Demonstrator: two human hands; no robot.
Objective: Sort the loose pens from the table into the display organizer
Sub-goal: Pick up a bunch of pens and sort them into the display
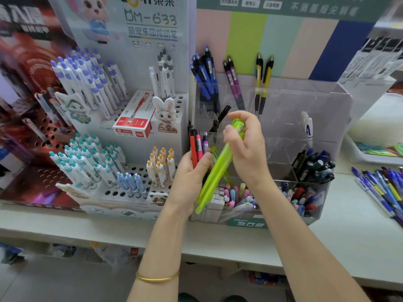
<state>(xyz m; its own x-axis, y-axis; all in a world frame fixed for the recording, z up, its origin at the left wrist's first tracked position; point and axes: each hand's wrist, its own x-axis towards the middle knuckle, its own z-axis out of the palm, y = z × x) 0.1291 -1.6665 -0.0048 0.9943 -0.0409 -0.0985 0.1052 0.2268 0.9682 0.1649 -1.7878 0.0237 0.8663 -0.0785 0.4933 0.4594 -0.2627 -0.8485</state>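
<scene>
Two bare forearms reach in from the bottom edge, with a gold bangle (157, 278) on the left wrist. Left hand (189, 179) has its fingers curled round a bundle of pens (193, 147), held upright with red, pink and purple barrels standing above the thumb. Right hand (246, 149) is beside it and slightly higher, fingers and thumb gripping the upper end of a lime-green pen (214, 173). That pen slants down to the left, crossing in front of the left palm and ending near the left wrist. Both hands are held just in front of a clear acrylic display organizer (316, 110) that stands on a white table (349, 240). Its back row holds blue pens (206, 83), purple pens (234, 88) and yellow pens (262, 83) in separate compartments. A front right compartment holds dark pens (314, 166), and pastel pens (237, 196) fill a low front one. Loose pens (379, 188), mostly blue, lie on the table at the far right, well apart from the hands. To the left stands a white pen stand (139, 171) full of capped white pens, with a red box (133, 122) and a rabbit figure (166, 115) on it.
</scene>
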